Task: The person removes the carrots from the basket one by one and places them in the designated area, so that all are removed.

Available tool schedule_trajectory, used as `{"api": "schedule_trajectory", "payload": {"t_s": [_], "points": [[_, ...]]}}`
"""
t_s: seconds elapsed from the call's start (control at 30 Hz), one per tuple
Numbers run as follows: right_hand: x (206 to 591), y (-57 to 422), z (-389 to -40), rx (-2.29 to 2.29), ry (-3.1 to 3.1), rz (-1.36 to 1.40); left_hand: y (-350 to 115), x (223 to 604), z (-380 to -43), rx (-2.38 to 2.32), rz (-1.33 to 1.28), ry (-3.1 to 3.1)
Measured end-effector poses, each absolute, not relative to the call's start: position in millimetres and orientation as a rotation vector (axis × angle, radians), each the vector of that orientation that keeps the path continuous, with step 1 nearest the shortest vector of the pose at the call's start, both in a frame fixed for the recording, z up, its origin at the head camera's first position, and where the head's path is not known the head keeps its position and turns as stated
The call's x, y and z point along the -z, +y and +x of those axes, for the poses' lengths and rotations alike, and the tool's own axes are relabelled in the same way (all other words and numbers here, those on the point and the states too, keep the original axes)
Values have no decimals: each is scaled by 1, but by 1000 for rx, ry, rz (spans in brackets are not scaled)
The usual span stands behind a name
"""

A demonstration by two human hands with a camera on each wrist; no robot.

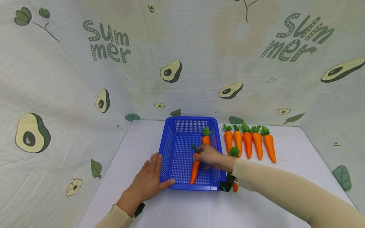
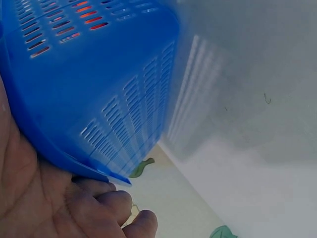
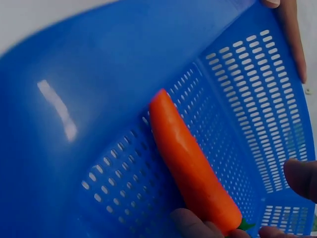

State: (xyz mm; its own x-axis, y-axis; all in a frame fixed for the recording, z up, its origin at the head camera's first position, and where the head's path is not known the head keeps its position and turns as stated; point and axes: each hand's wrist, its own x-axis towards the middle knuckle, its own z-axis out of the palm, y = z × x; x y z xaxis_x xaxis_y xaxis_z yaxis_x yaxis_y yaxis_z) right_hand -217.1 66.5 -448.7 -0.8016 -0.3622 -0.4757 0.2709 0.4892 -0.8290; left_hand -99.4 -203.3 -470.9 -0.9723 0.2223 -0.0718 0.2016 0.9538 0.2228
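Note:
My left hand point(image 1: 148, 179) rests against the near left corner of a blue plastic basket point(image 1: 162, 158), fingers nearly straight along its side and thumb over the front rim. Inside the basket, my right hand point(image 1: 212, 156) holds an orange carrot point(image 1: 195, 174) near its leafy end. That carrot's tip points toward me, and in the right wrist view its body point(image 3: 185, 158) slants across the perforated basket. Farther back in the basket, a second carrot point(image 1: 206, 140) lies partly hidden by the right hand.
Several carrots point(image 1: 247, 144) stand in a row on the white table point(image 1: 288, 177) right of the basket, leaves pointing away. Another carrot point(image 1: 235, 187) lies beneath my right forearm, mostly covered. Behind the table hangs a printed cloth point(image 1: 199, 63).

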Motion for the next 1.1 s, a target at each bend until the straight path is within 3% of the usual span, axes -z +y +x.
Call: {"api": "schedule_trajectory", "payload": {"t_s": [1.1], "points": [[477,15,-237,1249,1875,-218,-205,474,-100,-342,341,3007]]}}
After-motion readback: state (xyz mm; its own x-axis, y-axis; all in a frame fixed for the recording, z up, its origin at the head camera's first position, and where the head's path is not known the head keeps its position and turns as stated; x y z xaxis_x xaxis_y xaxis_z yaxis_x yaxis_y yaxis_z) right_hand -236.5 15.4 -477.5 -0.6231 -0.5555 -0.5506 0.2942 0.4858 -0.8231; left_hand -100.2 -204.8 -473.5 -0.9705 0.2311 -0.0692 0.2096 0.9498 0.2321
